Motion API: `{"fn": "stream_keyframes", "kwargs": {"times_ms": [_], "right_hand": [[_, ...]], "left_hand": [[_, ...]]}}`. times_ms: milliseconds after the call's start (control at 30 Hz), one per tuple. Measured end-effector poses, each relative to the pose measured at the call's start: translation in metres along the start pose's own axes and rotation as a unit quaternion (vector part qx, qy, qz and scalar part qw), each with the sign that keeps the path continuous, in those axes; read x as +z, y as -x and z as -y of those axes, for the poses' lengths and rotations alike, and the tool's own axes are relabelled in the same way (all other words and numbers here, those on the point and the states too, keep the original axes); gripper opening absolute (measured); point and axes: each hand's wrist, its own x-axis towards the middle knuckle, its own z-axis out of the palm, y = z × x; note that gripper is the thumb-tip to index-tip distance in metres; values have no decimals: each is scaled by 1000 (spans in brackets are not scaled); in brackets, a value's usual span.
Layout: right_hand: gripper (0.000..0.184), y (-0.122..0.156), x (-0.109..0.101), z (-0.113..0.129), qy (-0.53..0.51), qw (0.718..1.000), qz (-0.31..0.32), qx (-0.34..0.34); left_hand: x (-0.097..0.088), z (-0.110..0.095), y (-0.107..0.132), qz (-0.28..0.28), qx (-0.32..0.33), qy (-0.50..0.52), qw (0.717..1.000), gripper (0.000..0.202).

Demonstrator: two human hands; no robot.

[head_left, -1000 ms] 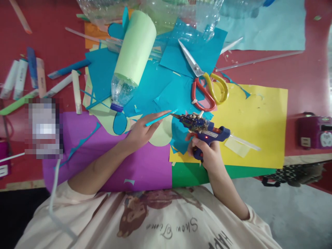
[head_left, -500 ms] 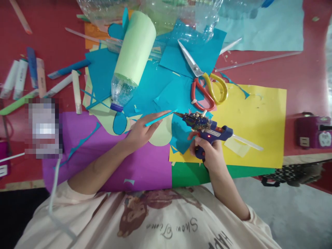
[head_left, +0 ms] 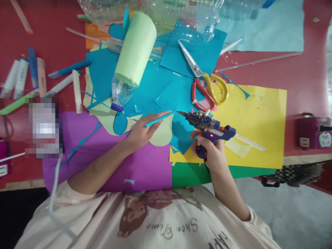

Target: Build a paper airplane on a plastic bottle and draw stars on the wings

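Gluing, it seems: left hand (head_left: 140,130) pinches blue paper (head_left: 158,119) mid-frame, right hand (head_left: 214,155) grips glue gun (head_left: 218,130); next probably needs care.

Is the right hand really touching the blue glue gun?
Touching. The head view shows the right hand wrapped around the handle of the glue gun, with no gap between palm and grip.

Worn on the head, facing forward and steeply down from above the near shirt front (head_left: 155,218). Set close over left hand (head_left: 141,131) and right hand (head_left: 213,150), framing both centrally; spanning much of the red table (head_left: 272,71), cropping clear plastic (head_left: 178,19) at the far edge.
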Motion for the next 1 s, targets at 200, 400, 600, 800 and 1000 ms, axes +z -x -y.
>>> {"fn": "stream_keyframes", "kwargs": {"times_ms": [200,400,600,800,1000], "right_hand": [[25,-2,-2,-3,-4,1000,-6,-8],[24,-1,-3,-3,-10,1000,-5,-12],[24,-1,-2,-2,-16,1000,-2,-16],[24,-2,-3,-1,-18,1000,-3,-17],[22,-2,-2,-2,-6,1000,-2,-20]], "left_hand": [[1,2,0,-7,13,-19,1000,53],[2,4,0,-13,17,-5,1000,52],[1,2,0,-4,6,-3,1000,54],[1,1,0,-3,11,-8,1000,55],[0,1,0,-7,16,15,1000,53]]}}
